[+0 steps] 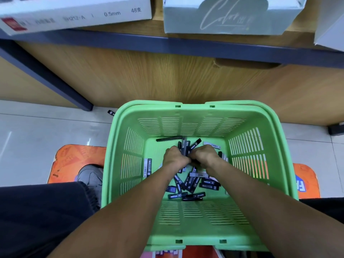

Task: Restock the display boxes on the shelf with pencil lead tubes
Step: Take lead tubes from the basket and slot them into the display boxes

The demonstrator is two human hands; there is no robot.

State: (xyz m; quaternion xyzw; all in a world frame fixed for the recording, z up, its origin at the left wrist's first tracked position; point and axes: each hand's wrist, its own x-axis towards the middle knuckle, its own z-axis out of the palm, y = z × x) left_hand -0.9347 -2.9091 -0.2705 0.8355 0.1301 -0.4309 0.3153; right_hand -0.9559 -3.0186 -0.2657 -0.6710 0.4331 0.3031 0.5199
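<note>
From the head camera we look straight down into a green basket (pixel 201 112) that sits on the floor in front of a wooden shelf unit (pixel 167 75). Both forearms reach down into it, side by side, with the hands meeting near the middle of the basket floor. The left hand (pixel 175 157) is curled, knuckles up, and the right hand (pixel 204 155) is curled just beside it; together they grip a bundle of dark tubes (pixel 185 146) whose ends stick up and away from us between the two fists. We cannot tell which fingers carry which tubes. More loose tubes (pixel 193 183) lie scattered on the basket floor beneath the wrists, and a single one (pixel 147 167) rests against the left wall. One stray tube (pixel 111 112) lies on the tiled floor just outside the basket's far left corner. Up on the shelf stand a white display box (pixel 78 13) and a pale box (pixel 227 17) beside it.
</note>
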